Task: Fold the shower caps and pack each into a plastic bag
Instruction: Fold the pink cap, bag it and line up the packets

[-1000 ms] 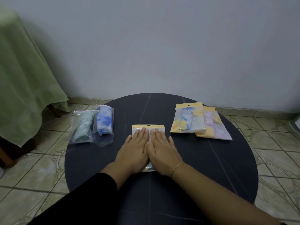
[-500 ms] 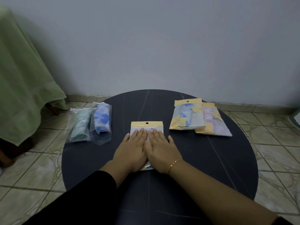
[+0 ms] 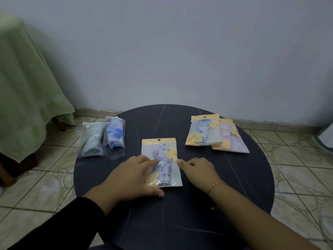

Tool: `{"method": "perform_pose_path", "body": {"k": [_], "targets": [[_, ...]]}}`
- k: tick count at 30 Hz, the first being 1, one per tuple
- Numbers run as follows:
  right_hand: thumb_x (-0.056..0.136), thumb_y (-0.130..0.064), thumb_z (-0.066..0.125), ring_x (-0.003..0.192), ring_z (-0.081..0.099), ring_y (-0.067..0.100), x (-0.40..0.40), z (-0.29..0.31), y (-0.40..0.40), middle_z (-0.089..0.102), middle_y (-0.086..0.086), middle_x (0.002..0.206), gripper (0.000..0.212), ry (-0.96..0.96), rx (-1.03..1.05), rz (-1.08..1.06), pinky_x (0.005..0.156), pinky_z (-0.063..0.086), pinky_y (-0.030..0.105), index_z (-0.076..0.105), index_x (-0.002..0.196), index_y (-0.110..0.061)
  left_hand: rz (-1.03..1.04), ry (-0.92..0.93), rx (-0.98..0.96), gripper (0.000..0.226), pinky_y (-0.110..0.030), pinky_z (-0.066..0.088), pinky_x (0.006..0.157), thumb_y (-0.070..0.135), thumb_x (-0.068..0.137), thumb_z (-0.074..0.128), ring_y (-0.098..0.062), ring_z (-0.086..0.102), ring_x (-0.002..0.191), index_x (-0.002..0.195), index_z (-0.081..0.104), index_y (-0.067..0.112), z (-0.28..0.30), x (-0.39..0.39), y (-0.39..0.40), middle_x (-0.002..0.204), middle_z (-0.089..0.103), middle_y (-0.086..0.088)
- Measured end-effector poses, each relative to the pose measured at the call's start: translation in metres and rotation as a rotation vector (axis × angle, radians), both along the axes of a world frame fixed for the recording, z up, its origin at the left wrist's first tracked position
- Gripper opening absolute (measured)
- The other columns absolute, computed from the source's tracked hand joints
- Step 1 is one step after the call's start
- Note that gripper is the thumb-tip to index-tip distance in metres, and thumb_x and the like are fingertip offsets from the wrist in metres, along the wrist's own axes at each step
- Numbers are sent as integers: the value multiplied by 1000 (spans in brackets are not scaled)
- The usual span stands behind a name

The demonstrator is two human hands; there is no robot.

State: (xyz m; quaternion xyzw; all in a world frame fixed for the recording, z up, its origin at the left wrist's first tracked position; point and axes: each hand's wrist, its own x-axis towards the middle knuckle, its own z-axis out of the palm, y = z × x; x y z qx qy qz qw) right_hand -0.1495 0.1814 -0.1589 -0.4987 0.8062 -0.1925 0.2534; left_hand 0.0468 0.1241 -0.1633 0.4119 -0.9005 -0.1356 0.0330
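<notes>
Packed bag at table centre, both hands at its edges.

The middle bag [image 3: 161, 160], yellow header, purple-flowered shower cap [image 3: 164, 166] inside, lies flat on the round dark table [image 3: 234, 186]. Left hand [image 3: 133, 177] rests on the bag's left side, fingers flat and relaxed, fingertips on the plastic, thumb at the near edge; nothing gripped. Right hand [image 3: 198, 171] lies just right of the bag, fingers loosely curled, index tip touching the right edge; holds nothing. Far right: two packed yellow-header bags, blue-cap bag [image 3: 204, 131] overlapping pink-cap bag [image 3: 231, 139]. Far left: two clear bags side by side at the table edge, green cap [image 3: 92, 140] and blue cap [image 3: 115, 134]. Green cloth [image 3: 27, 87] drapes furniture at left.
</notes>
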Motion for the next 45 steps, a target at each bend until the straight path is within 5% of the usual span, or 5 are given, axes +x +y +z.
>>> {"method": "perform_pose_path", "body": {"k": [5, 10, 22, 33, 45], "targets": [[85, -26, 63, 93, 55, 10, 18, 13, -6, 60, 0, 110, 31, -407, -150, 83, 72, 45, 19, 55, 114, -17, 110, 179, -77, 88, -23, 43, 89, 79, 67, 49, -4, 48, 112, 143, 29, 39, -6, -13, -1, 129, 38, 17], [88, -9, 57, 78, 47, -1, 12, 21, -34, 50, -6, 108, 44, -432, -425, 3, 54, 38, -1, 39, 127, -21, 184, 330, -105, 62, -29, 46, 85, 56, 87, 51, -11, 51, 111, 142, 30, 36, -7, -51, -25, 131, 41, 10], [95, -43, 45, 116, 42, 23, -38, 4, -82, 50, 4, 122, 36, 356, -244, -154, 92, 37, 34, 55, 125, -28, 230, 226, -308, 45, -31, 37, 86, 38, 95, 41, -18, 48, 113, 139, 38, 31, -29, -130, -76, 129, 51, 5], [95, -32, 43, 114, 39, 20, 6, 17, -68, 48, 3, 120, 32, 390, -410, 53, 90, 38, 30, 58, 122, -24, 263, 236, -404, 40, -33, 33, 85, 34, 93, 45, -21, 45, 118, 132, 49, 28, -11, -92, -48, 134, 48, 1], [93, -21, 40, 121, 34, 22, 109, 9, -68, 40, -9, 141, 40, 417, -393, 524, 90, 28, 36, 48, 132, -28, 548, -16, -385, 59, -42, 9, 111, 38, 92, 27, -23, 2, 146, 148, 21, 20, 0, 19, -35, 159, 8, -4]]}}
